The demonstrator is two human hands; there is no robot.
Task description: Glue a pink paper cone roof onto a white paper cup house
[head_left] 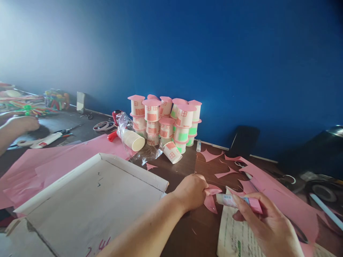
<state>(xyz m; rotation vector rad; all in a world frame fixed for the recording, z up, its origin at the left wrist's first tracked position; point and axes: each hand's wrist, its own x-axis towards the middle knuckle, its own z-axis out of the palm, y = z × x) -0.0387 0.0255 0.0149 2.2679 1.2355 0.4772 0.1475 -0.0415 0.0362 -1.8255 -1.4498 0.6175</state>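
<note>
At the far left, another person's hand rests over the table by some bright sticks. Pink sheets lie under the back edge of a white box. Behind it, a sleeve of paper cups lies on its side in clear plastic, against stacked cup houses with pink roofs; one decorated cup lies tipped in front. Right of the box, the left hand pinches a pink paper piece — its fingers are closed on the edge. Just beside that piece is the tip of a glue stick, gripped between the right hand's thumb and fingers — above a printed page. A cut-up pink sheet spreads at the right.
</note>
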